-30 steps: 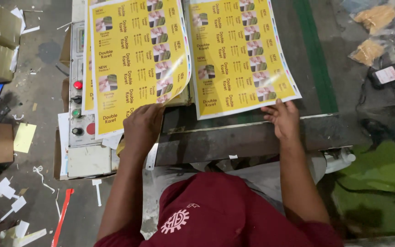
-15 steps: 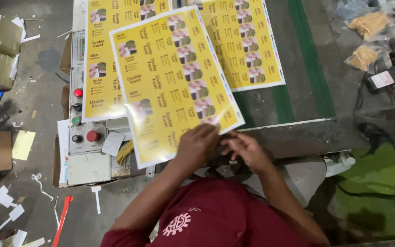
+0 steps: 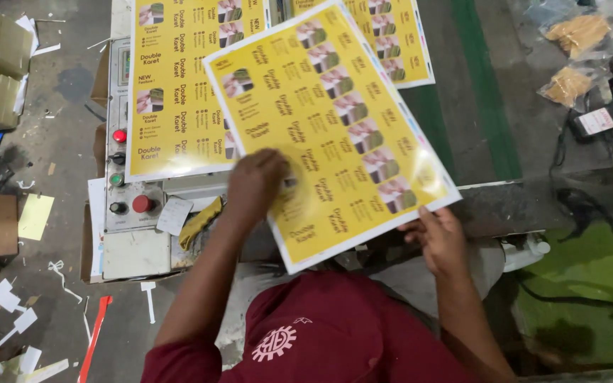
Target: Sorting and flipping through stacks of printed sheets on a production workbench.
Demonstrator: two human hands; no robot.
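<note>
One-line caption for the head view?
Left hand presses a glossy yellow printed sheet while right hand grips its lower edge.

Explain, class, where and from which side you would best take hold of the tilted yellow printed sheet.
Probably take the yellow printed sheet at its near edge, from the person's own side. That edge overhangs the table, so fingers can slip beneath. The right hand already pinches its lower right edge there; the left hand lies flat on top.

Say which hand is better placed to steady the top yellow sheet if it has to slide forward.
Left, probably. The left hand lies flat on the yellow printed sheet, pressing its face, while the right hand only pinches its near edge.
</note>
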